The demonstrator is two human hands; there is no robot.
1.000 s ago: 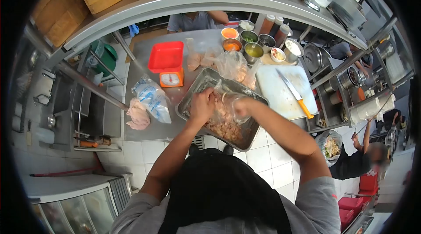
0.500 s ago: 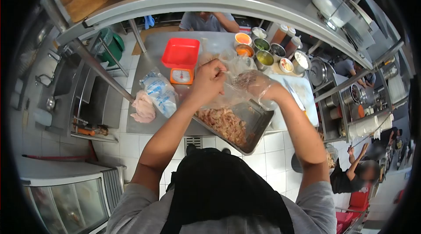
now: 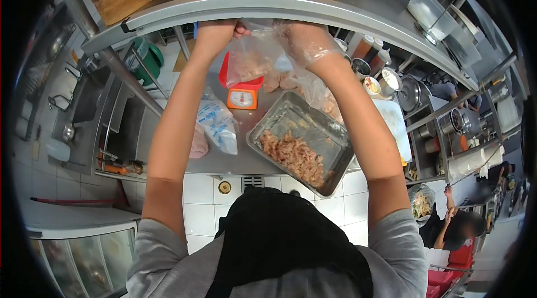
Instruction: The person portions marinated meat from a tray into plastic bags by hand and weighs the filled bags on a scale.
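1. Pale raw meat [image 3: 199, 144] lies at the left of the desk [image 3: 238, 165], partly hidden by the left forearm, with a blue-printed bag [image 3: 219, 126] just beside it.
2. The left hand [image 3: 219, 34] is raised near the shelf rail [image 3: 279, 4], its fingers closed at the top of a clear bag [image 3: 250, 65]. A firm pinch on the plastic alone, fingertips clear of the contents, would keep the bag steady and its upper part clean.
3. The orange scale [image 3: 242, 99] stands on the desk with its red pan [image 3: 256, 83] on top. The clear bag, holding some pinkish meat, hangs in front of the pan in this view; whether they touch, I cannot tell. Letting the contents settle into the bottom would make it easier to control.
4. The metal tray [image 3: 288, 102] sits at an angle near the desk's front edge, chopped meat [image 3: 295, 154] heaped toward its near side. Keeping elbows high avoids knocking it.
5. The right hand [image 3: 309, 42] is covered in clear plastic and raised beside the bag's top; its exact grip is unclear. Keeping this loose plastic out of the bag's mouth would help.
6. Beyond the right forearm are sauce bottles [image 3: 363, 46] and a white cutting board [image 3: 396, 126].
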